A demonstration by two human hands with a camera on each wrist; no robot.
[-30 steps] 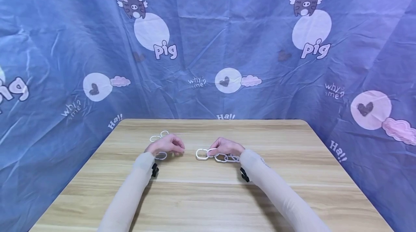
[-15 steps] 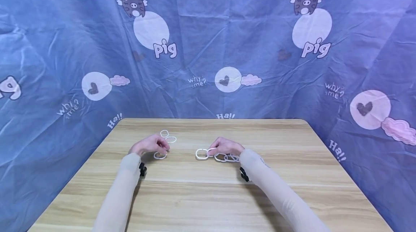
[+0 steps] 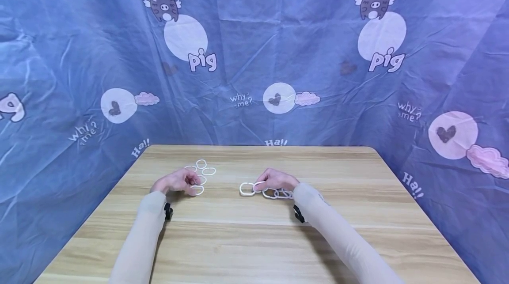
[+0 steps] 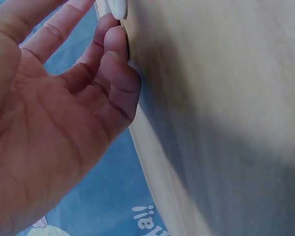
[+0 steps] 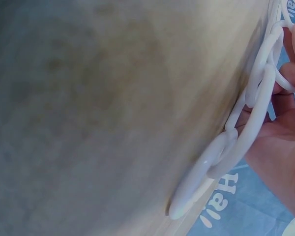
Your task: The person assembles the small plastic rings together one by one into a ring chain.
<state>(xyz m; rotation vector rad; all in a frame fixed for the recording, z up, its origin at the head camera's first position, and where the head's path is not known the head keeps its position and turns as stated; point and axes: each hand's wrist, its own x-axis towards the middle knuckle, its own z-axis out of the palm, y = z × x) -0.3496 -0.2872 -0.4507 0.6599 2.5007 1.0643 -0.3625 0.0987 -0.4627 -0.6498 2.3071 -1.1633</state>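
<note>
In the head view my left hand (image 3: 179,181) is low over the left side of the table, its thumb and fingers apart beside a loose white plastic link (image 3: 197,190). The left wrist view shows a loosely bent hand (image 4: 64,93), with part of a white link (image 4: 119,7) by the fingertips; contact is unclear. My right hand (image 3: 276,179) pinches a link of a white plastic chain (image 3: 270,193) on the table. One link (image 3: 247,189) sticks out left of those fingers. In the right wrist view, the joined links (image 5: 258,115) trail below the palm.
More loose white links lie beyond the left hand, including a round-looking one (image 3: 201,164) and an oval one (image 3: 209,171). The wooden table (image 3: 254,244) meets a blue printed curtain (image 3: 246,63) at its back and sides.
My left hand has moved left from near the table's middle to beside the loose links, uncovering several of them. The right hand and its chain have stayed in place.
</note>
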